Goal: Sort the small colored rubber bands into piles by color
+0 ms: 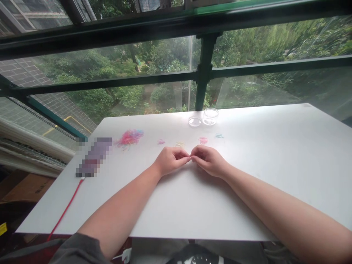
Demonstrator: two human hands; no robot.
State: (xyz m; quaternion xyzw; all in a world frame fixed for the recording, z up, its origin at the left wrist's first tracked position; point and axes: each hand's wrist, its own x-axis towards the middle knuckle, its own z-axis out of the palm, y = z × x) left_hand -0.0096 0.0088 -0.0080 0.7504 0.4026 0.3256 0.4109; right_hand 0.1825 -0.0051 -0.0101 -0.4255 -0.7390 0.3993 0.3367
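Over the middle of the white table, my left hand (170, 160) and my right hand (207, 160) meet fingertip to fingertip. Both are closed in a pinch, and whatever lies between the fingers is too small to make out. Just beyond them are small heaps of thin, stringy bits: a yellowish heap (180, 144) behind my left hand, a pink heap (203, 140) behind my right, a teal heap (219, 136) further right and a small magenta heap (161, 142) to the left. A larger mixed-colour pile (130, 138), mostly pink and red, spreads at the far left.
At the table's back edge stand a clear round jar (210, 117) and, beside it, a clear shallow lid (195, 121). A pixelated flat object (95, 157) with a red cable (66, 209) lies at the left. Green-framed windows rise behind the white table (275, 146).
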